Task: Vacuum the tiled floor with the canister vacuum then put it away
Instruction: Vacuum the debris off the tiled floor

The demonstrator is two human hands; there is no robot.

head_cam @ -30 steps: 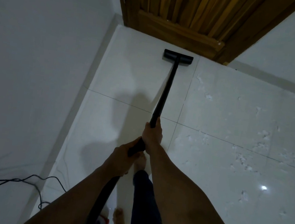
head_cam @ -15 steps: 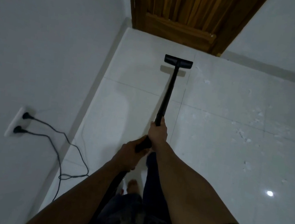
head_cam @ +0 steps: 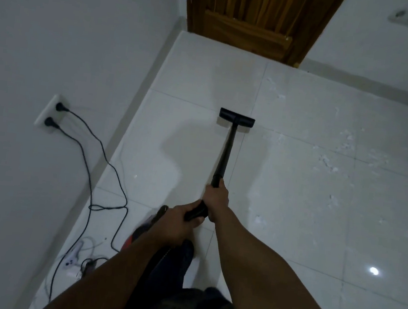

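Note:
A black vacuum wand (head_cam: 225, 154) runs away from me to a flat black floor head (head_cam: 237, 117) resting on the white tiled floor (head_cam: 206, 82). My right hand (head_cam: 216, 197) grips the wand higher up, and my left hand (head_cam: 176, 224) holds its curved black handle just behind. The hose (head_cam: 158, 215) drops past my left wrist toward a red and dark canister (head_cam: 134, 235), mostly hidden by my arm and blurred. White debris specks (head_cam: 327, 164) lie scattered on the tiles to the right of the head.
A wooden door (head_cam: 256, 14) stands at the far end. On the left wall a double socket (head_cam: 51, 116) holds two black plugs; their cords (head_cam: 93, 166) trail over the floor to a power strip (head_cam: 71, 261) near my left leg. Another socket (head_cam: 404, 17) sits on the right wall.
The floor head has been pulled back from the door toward me, about one tile. The view has backed away, bringing the wall socket, cords and power strip into sight.

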